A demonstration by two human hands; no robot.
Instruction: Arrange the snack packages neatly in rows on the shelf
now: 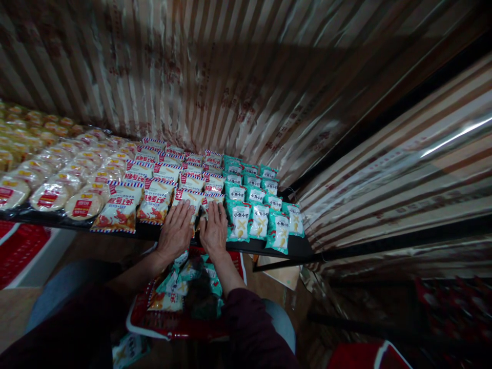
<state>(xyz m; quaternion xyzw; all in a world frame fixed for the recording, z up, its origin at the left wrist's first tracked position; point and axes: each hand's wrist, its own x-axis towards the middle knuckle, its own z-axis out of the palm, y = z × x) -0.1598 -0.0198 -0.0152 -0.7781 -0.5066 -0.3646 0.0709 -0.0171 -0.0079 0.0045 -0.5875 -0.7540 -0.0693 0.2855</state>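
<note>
My left hand (177, 227) lies flat with fingers stretched out on a white, red and blue snack bag (187, 196) at the shelf's front row. Beside it, my right hand (213, 225) rests the same way on the neighbouring bag of the same kind (213, 197). More such snack bags (156, 197) stand in rows behind and to the left. Just right of my right hand begin the rows of small teal snack bags (239, 223). The lower fronts of the two touched bags are partly hidden by my hands.
Below my arms, a red basket (134, 328) holds teal and white snack bags. Round packaged crackers (82, 206) and yellow packets (15, 133) fill the shelf's left. The black shelf edge (286, 248) ends at a striped, plastic-covered wall (384, 189). Another red basket (357, 356) is at lower right.
</note>
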